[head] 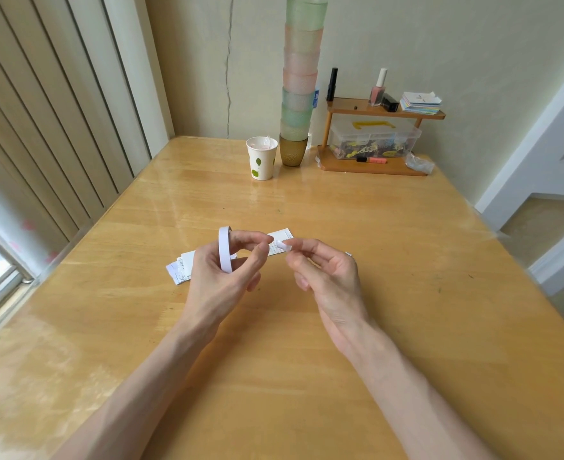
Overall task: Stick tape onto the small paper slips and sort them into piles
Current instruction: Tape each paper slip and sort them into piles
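Above the glossy wooden worktop (pixel 390 267), a white ring-shaped tape roll (pixel 224 250) is gripped by the left hand (pixel 220 275) and a short white tape piece (pixel 279 244) is pinched by the right hand (pixel 327 273). Just beyond both, printed white paper slips (pixel 282 235) lie, apparently untaped; taping and sorting are judged mostly left.

Left hand (pixel 220 270): was bare, with long slim fingers (pixel 248 237).
Right hand (pixel 327 277): wore a thin silvery ring (pixel 348 254) on one finger.
Forearms (pixel 161 376): were both bare down to the frame's lower edge.
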{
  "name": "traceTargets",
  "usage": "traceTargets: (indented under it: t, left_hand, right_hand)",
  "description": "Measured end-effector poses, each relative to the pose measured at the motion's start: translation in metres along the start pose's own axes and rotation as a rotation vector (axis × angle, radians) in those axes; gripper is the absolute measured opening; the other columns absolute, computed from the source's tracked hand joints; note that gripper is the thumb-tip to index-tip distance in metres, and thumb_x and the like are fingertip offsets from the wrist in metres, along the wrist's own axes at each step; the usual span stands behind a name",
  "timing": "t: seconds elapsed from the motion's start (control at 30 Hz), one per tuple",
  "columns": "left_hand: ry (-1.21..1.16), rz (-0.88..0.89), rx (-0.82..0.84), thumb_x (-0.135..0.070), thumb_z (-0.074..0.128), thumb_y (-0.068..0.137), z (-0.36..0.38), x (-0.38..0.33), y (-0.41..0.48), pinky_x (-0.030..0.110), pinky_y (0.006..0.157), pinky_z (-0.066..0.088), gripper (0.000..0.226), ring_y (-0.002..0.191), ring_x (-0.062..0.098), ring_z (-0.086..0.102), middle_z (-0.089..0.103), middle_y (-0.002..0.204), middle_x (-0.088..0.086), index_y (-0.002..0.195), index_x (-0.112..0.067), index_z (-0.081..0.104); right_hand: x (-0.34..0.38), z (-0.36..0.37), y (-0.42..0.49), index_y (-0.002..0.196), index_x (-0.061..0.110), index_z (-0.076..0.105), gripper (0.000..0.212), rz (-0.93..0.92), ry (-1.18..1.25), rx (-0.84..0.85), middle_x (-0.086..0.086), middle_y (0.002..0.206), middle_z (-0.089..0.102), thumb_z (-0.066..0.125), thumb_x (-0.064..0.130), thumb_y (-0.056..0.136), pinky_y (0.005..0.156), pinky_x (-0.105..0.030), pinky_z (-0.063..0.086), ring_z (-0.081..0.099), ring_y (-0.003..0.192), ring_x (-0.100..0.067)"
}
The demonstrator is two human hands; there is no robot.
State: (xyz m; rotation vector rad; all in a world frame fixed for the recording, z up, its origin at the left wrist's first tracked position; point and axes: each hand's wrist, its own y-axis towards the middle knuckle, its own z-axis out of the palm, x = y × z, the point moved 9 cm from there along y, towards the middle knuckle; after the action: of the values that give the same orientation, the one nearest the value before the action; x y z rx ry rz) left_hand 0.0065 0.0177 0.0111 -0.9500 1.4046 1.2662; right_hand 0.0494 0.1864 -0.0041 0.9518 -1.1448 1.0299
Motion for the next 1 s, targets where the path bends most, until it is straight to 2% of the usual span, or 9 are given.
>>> traceTargets:
  t: [0.07,0.2,0.4,0.5,0.63,0.73,0.9,1.0]
  left_hand:
    - [-0.002,0.005,0.002,-0.022,0.073,0.095,0.0,-0.001,0.0,0.021,0.051,0.041,0.01,0.046,0.013,0.045,0.063,0.076,-0.008,0.096,-0.013,0.077]
    - [-0.001,0.012,0.006,-0.021,0.073,0.095,0.001,-0.001,0.0,0.021,0.05,0.04,0.009,0.046,0.013,0.045,0.064,0.076,-0.007,0.095,-0.013,0.077]
    - [0.095,0.096,0.014,-0.017,0.079,0.091,0.004,-0.01,-0.003,0.027,0.048,0.036,0.006,0.047,0.017,0.043,0.065,0.075,0.012,0.086,-0.018,0.076]
    - [0.129,0.083,-0.012,-0.021,0.082,0.089,0.003,-0.008,-0.002,0.029,0.05,0.034,0.006,0.049,0.018,0.043,0.065,0.075,0.012,0.085,-0.018,0.077]
    - [0.086,0.028,-0.07,-0.028,0.082,0.087,-0.005,-0.002,0.0,0.024,0.047,0.034,0.011,0.05,0.019,0.042,0.066,0.072,0.005,0.085,-0.017,0.079]
    - [0.037,-0.013,-0.079,-0.031,0.083,0.085,-0.007,0.003,0.001,0.023,0.047,0.036,0.016,0.047,0.015,0.042,0.063,0.067,-0.009,0.086,-0.015,0.08]
    - [0.047,-0.021,-0.068,-0.03,0.082,0.086,-0.006,0.003,0.001,0.022,0.047,0.036,0.017,0.046,0.014,0.042,0.062,0.067,-0.011,0.087,-0.014,0.08]
    - [0.053,-0.027,-0.062,-0.029,0.082,0.086,-0.006,0.004,0.001,0.021,0.048,0.036,0.016,0.046,0.014,0.042,0.061,0.066,-0.012,0.087,-0.014,0.08]
  right_hand:
    - [0.001,0.0,0.0,0.097,0.011,0.08,0.01,-0.002,-0.005,-0.001,0.001,0.07,0.053,0.071,0.008,0.095,0.063,-0.023,0.035,0.035,0.06,-0.016]
    - [0.003,-0.001,0.0,0.096,0.01,0.08,0.014,-0.024,0.0,-0.026,-0.001,0.076,0.06,0.069,0.002,0.095,0.061,-0.024,0.036,0.035,0.06,-0.016]
    - [0.001,0.004,0.0,0.103,0.019,0.082,0.025,0.002,-0.023,0.034,-0.012,0.07,0.034,0.06,0.012,0.094,0.076,-0.04,0.032,0.029,0.075,-0.034]
    - [0.007,0.01,-0.002,0.104,0.022,0.083,0.031,-0.025,-0.058,0.062,-0.02,0.071,0.034,0.056,0.019,0.088,0.075,-0.041,0.032,0.033,0.074,-0.03]
    - [0.014,0.017,-0.005,0.109,0.03,0.082,0.036,-0.099,-0.166,0.101,-0.027,0.072,0.037,0.053,0.022,0.089,0.073,-0.036,0.037,0.039,0.071,-0.025]
    - [0.013,0.015,-0.004,0.109,0.032,0.082,0.036,-0.129,-0.194,0.088,-0.017,0.068,0.041,0.053,0.021,0.089,0.071,-0.031,0.04,0.042,0.069,-0.02]
    - [0.012,0.012,-0.002,0.11,0.031,0.082,0.037,-0.147,-0.209,0.058,0.002,0.066,0.046,0.054,0.018,0.088,0.067,-0.025,0.041,0.042,0.065,-0.017]
    - [0.014,0.013,-0.002,0.113,0.028,0.081,0.039,-0.174,-0.226,0.045,0.012,0.067,0.049,0.054,0.016,0.088,0.065,-0.027,0.04,0.04,0.064,-0.027]
